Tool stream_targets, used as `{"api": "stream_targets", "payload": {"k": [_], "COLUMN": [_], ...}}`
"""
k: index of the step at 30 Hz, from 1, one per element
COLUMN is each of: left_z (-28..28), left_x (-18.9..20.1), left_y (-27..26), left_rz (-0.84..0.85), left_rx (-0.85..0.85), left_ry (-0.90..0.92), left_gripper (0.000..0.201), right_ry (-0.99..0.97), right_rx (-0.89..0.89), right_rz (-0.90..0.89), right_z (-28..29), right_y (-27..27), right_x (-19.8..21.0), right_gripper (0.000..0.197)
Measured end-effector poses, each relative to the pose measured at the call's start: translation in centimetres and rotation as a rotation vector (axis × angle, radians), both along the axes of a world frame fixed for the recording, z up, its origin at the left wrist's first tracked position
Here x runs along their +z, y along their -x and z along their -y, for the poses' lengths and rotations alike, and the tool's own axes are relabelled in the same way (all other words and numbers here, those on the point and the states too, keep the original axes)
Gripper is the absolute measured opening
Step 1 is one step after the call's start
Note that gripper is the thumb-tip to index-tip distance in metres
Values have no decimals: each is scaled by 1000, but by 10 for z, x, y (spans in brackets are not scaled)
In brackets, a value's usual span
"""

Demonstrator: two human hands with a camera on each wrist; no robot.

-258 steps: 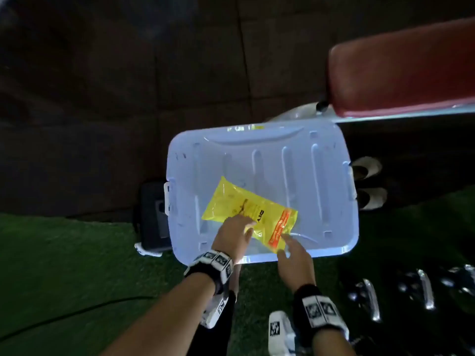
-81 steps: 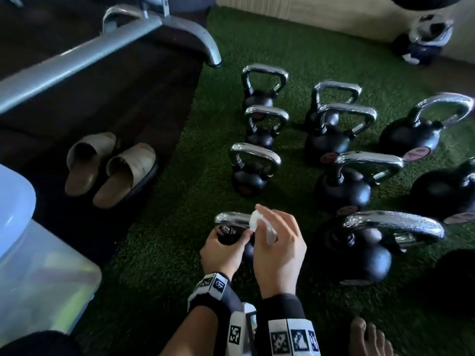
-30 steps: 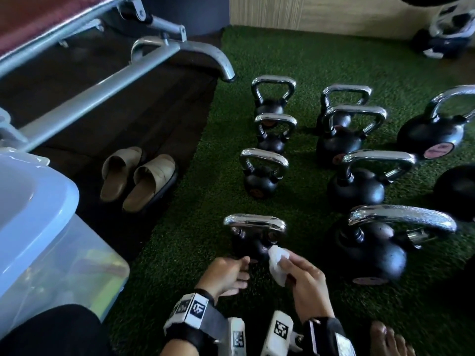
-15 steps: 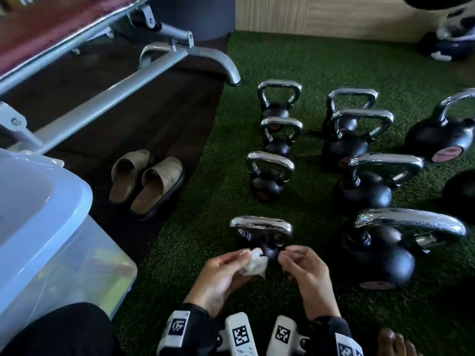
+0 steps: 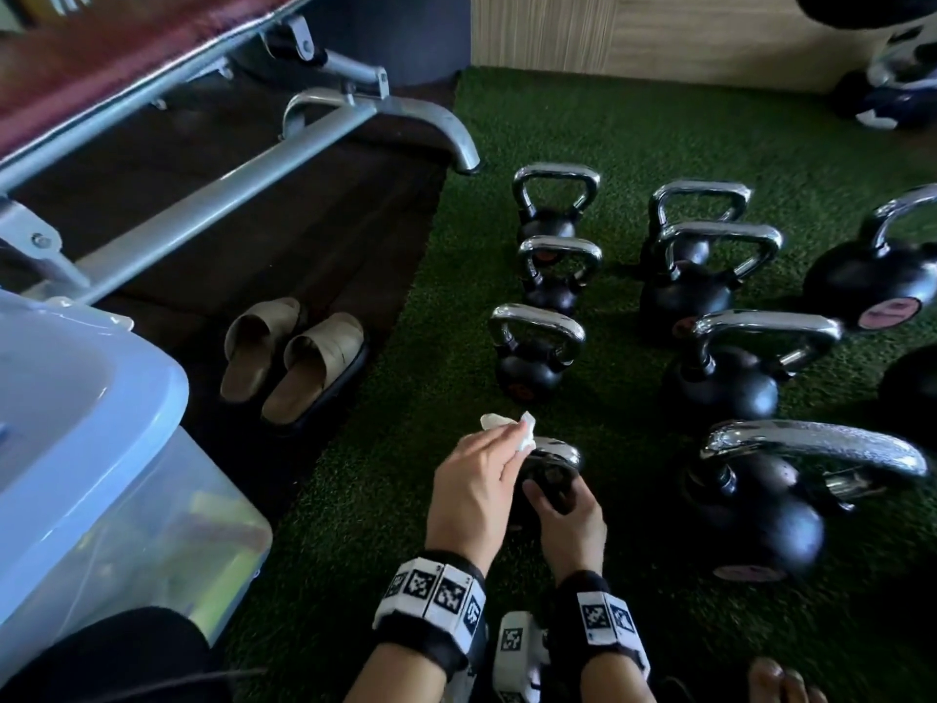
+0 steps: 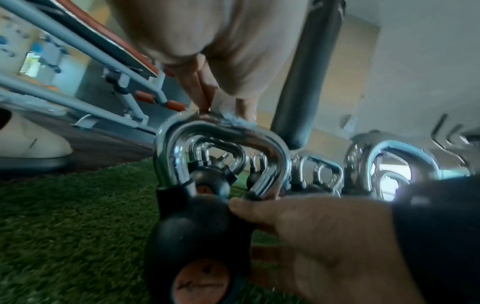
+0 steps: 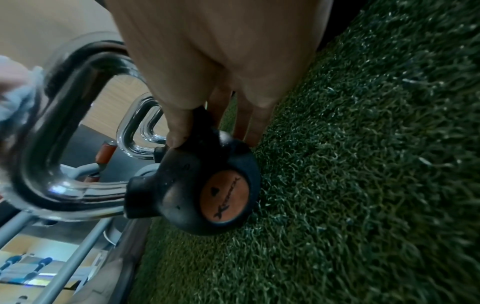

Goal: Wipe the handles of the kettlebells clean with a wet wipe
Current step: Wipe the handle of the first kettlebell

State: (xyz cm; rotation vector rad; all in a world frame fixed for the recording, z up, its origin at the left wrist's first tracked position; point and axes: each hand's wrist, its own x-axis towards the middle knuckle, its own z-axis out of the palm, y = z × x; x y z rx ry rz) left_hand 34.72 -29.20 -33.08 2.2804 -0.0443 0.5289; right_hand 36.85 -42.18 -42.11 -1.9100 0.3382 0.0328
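On the green turf (image 5: pixel 385 499) just ahead of my wrists stands the nearest small kettlebell (image 6: pixel 192 232), black-bodied, upright, with an orange disc on its near face. Its chrome handle (image 6: pixel 221 131) carries the wet wipe (image 5: pixel 512 428), a crumpled white wad lying against the top bar. My left hand (image 5: pixel 476 489) is the grip on that wipe: fingers and thumb are clamped on it, pinching it onto the bar. My right hand (image 5: pixel 568 520) is clamped on the kettlebell's black body below the handle, thumb on the near side and fingers curled round the far side.

Beyond it three more small kettlebells (image 5: pixel 537 347) stand in a file on the turf, and larger ones (image 5: pixel 750 504) stand in a row to the right, all with chrome handles. Left of the turf lie a pair of beige slippers (image 5: pixel 294 357) on dark flooring, beside a grey bench frame (image 5: pixel 243 180). At near left stands a clear storage bin with a pale blue lid (image 5: pixel 76 428).
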Motion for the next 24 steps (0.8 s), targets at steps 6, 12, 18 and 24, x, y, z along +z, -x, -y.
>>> {"api": "stream_targets", "payload": {"k": [6,12,18,24], "left_z": [-25,-21,-36,-38], "left_x": [-11,-17,-45,-63], "left_y": [2,6,3,1], "left_rz": [19,107,120,-131], "left_rx": [123,136,308,247], "left_ry": [136,245,280,1021], "left_gripper": [31,27,27,27], "right_ry": [-24,-11,-34,-55], "right_rx": [37,32,-34,-36], "right_rz": [-27,-36,-57,-73], "right_z": [6,4,-1,2], "right_y": [-2,2,4,5], "right_x": [2,8,4,8], "right_gripper": [13,11,12,11]}}
